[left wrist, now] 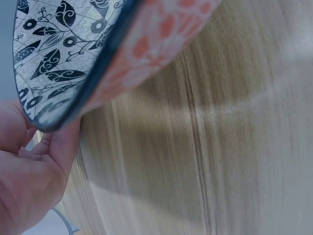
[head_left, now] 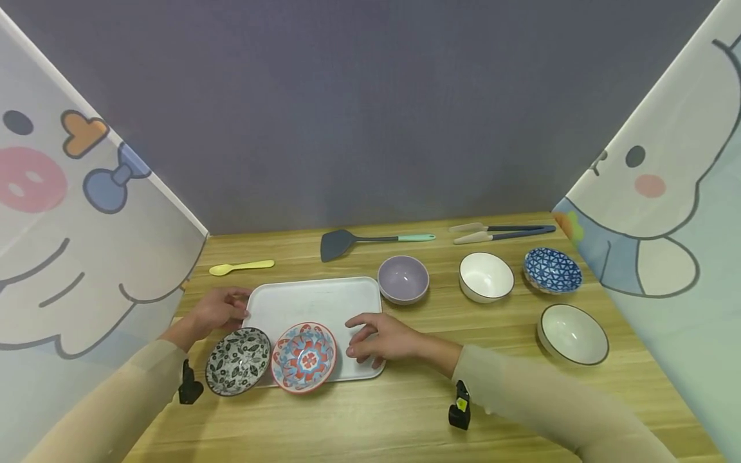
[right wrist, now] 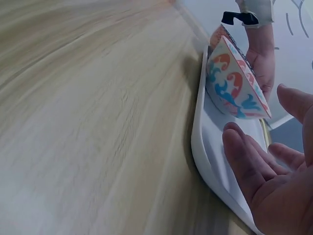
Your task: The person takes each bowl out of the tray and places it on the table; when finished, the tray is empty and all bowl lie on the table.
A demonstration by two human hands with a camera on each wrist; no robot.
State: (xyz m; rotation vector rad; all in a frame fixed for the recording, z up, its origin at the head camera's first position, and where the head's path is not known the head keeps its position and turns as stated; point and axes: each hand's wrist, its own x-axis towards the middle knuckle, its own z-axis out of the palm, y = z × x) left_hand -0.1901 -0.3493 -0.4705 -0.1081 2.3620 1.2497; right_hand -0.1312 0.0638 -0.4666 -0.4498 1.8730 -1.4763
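We log a white tray, rectangular with rounded corners and a low raised rim, lying flat on the table. Over its near left corner we note a black-rimmed bowl, tilted, black leaves and flowers on white inside, reddish patterning outside. Just beside it, at the tray's near edge, we see a red-rimmed bowl, mouth up, red and blue floral motifs inside and out. Rim contact: we cannot tell.
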